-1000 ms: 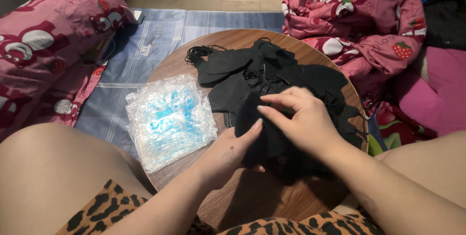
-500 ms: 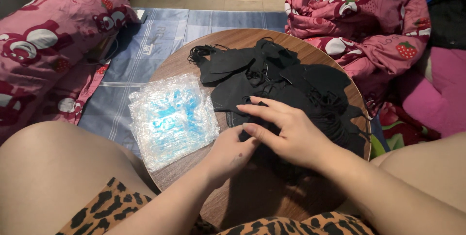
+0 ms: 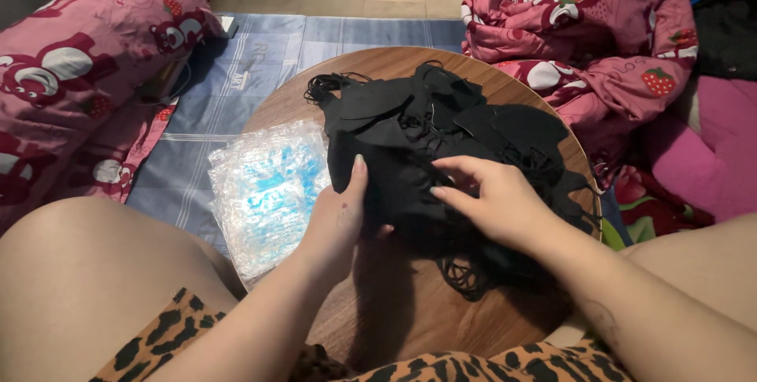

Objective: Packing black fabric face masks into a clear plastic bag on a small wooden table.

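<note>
Head view: a black face mask (image 3: 394, 181) is gripped at its left edge by the left hand (image 3: 343, 212) and pinched by the right hand (image 3: 493, 201) — long axis crosswise. It rests on the mask pile (image 3: 449, 126), round wooden table (image 3: 410, 311), beside a clear bag stack (image 3: 264, 193).

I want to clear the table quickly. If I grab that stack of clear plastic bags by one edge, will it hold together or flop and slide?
The stack of clear plastic bags would probably flop: it looks thin and crinkled. Its glossy film suggests the layers may slip apart, and it already overhangs the round wooden table edge. It is likely light. Both the left hand and right hand are on the black masks.
</note>
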